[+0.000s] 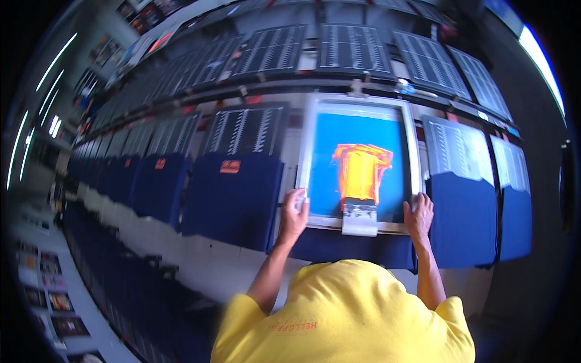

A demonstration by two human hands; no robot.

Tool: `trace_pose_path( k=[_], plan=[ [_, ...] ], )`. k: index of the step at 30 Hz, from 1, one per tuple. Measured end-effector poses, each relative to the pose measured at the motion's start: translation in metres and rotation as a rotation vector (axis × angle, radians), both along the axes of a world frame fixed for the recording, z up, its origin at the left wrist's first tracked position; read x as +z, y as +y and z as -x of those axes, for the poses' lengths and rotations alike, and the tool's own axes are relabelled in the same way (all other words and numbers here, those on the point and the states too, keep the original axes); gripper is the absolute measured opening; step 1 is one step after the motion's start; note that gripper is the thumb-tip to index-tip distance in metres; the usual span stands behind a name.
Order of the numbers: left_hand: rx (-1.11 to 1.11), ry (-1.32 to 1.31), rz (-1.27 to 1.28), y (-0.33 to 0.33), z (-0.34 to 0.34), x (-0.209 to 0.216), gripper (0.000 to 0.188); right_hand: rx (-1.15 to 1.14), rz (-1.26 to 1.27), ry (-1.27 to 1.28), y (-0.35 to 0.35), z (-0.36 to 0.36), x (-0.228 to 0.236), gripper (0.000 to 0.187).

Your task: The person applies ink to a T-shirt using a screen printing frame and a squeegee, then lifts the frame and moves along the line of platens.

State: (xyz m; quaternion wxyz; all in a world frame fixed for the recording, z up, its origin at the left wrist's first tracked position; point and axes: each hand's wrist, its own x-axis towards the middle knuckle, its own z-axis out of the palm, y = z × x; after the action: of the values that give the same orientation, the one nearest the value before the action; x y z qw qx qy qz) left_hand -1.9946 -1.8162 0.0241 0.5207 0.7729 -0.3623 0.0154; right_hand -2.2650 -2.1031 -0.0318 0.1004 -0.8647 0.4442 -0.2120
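Note:
A screen printing frame (413,145) with pale edges and blue mesh (325,175) lies in front of me. My left hand (293,215) grips its lower left side, fingers wrapped around the edge. At the lower right side, my right hand (419,216) holds the opposite edge, thumb on the inner side. Bright orange ink (361,172) is spread over the middle of the mesh. A squeegee (360,222) with a light grey handle rests at the ink's near end, touched by neither hand. Navy fabric (351,245) shows below the frame.
Navy garment pieces (230,199) with orange prints lie on boards to the left. More navy fabric (463,224) covers boards on the right. Behind a dark rail stands another row of boards (354,51) with white markings. Colourful sheets (60,301) lie at the lower left.

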Motion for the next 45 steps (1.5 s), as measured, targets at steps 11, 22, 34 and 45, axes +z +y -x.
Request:
trace_pose_path(
  k=[11, 22, 34, 45],
  plan=[
    [0.127, -0.007, -0.453, 0.001, -0.041, -0.045, 0.065, -0.13, -0.342, -0.267, -0.014, -0.001, -0.008, 0.054],
    [0.025, 0.133, -0.284, -0.007, -0.043, -0.016, 0.042, -0.102, -0.285, -0.295, -0.023, -0.01, -0.007, 0.045],
    [0.074, 0.098, -0.412, -0.007, -0.049, -0.037, 0.056, -0.057, -0.234, -0.292, -0.031, 0.005, -0.028, 0.045],
    [0.097, -0.069, -0.027, 0.022, 0.051, 0.006, 0.022, 0.182, 0.096, -0.176, -0.004, 0.001, 0.029, 0.047]
  ],
)
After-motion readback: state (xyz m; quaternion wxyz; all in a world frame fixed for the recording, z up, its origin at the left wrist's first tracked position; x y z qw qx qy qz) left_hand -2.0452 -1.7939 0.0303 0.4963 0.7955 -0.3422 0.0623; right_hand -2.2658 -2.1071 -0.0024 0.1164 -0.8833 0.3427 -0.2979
